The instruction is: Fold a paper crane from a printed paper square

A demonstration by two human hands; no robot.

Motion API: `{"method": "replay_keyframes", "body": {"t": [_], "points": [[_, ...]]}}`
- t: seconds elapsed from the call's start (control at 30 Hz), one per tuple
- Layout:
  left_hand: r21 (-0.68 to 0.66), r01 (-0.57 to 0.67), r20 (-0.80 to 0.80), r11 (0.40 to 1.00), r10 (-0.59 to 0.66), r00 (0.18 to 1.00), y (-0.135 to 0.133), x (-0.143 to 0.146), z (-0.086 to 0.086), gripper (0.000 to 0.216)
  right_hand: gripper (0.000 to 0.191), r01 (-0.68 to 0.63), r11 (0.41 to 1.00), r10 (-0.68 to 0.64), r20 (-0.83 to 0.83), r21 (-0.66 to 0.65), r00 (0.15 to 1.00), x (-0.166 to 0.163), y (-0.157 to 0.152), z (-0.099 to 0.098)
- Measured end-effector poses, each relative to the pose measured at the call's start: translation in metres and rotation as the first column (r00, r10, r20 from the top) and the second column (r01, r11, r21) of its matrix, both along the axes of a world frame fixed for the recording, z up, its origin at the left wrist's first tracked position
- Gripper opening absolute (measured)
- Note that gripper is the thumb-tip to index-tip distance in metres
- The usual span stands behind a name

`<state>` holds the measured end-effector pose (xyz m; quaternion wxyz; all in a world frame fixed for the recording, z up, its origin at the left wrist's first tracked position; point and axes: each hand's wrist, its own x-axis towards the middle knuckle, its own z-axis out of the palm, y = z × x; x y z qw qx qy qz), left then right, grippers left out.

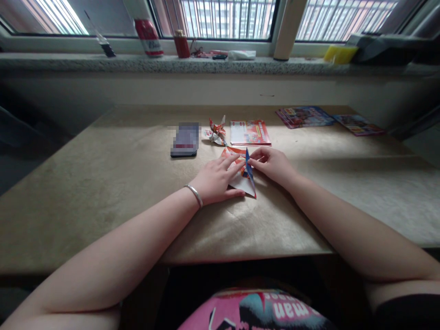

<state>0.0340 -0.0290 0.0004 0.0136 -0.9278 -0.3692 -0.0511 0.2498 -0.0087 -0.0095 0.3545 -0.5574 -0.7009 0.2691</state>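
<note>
A sheet of printed paper (242,184) in red, white and blue lies on the table, its right edge folded up into a narrow blue flap. My left hand (218,178) rests flat over the sheet with fingers spread, and a silver bangle circles that wrist. At the raised flap, my right hand (270,164) pinches the paper between thumb and fingers. Just beyond the sheet stands a folded paper figure (217,131) in red and white. Beside it lies a stack of red and white printed sheets (250,133).
A phone (185,140) with a blurred screen lies left of the folded figure. Colourful booklets (305,117) are spread at the back right of the table (103,197). On the stone windowsill (213,65) stand a red can (148,37), a red bottle (181,44) and a yellow object (340,54).
</note>
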Motion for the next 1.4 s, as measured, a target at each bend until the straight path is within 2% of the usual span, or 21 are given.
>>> {"method": "replay_keyframes", "body": {"t": [0.17,0.23,0.57,0.73,0.87,1.0,1.1,1.23,1.4], "points": [[0.021,0.023,-0.001,1.0,-0.023,1.0,-0.001,0.0,-0.002,0.071,0.047,0.037,0.999,-0.038,0.052,0.012,0.998,-0.002,0.003,-0.005],[0.024,0.028,0.007,0.999,-0.028,1.0,-0.001,0.001,-0.002,0.07,0.05,0.043,0.999,-0.043,0.086,0.007,0.995,-0.002,0.005,-0.009],[0.019,-0.002,-0.015,1.0,0.002,1.0,-0.002,0.002,-0.002,0.077,0.034,0.102,0.994,-0.105,0.233,0.025,0.967,0.002,0.014,-0.012],[-0.006,-0.041,0.001,0.999,0.041,0.999,-0.003,0.002,-0.002,0.081,0.03,0.062,0.998,-0.064,0.147,0.018,0.987,0.003,0.012,-0.013],[-0.008,-0.076,0.064,0.997,0.076,0.995,-0.001,0.001,-0.004,0.102,0.032,0.063,0.998,-0.062,0.068,-0.011,0.996,0.003,0.009,-0.011],[0.068,-0.038,0.148,0.997,0.028,0.989,0.002,-0.002,-0.009,0.114,0.023,0.025,1.0,-0.025,0.028,0.0,0.999,0.002,0.004,-0.007],[0.158,-0.005,0.19,0.987,-0.025,0.981,0.004,-0.003,-0.012,0.115,0.024,0.012,0.998,-0.016,0.07,0.06,0.997,0.002,0.0,-0.004],[0.239,-0.017,0.186,0.971,-0.028,0.982,0.005,-0.004,-0.012,0.115,0.021,-0.026,0.992,0.012,0.113,0.123,0.994,0.001,-0.004,0.0],[0.268,-0.017,0.178,0.963,-0.032,0.984,0.004,-0.005,-0.005,0.113,0.023,-0.116,0.992,0.112,0.083,0.042,0.99,-0.002,-0.009,0.003]]}}
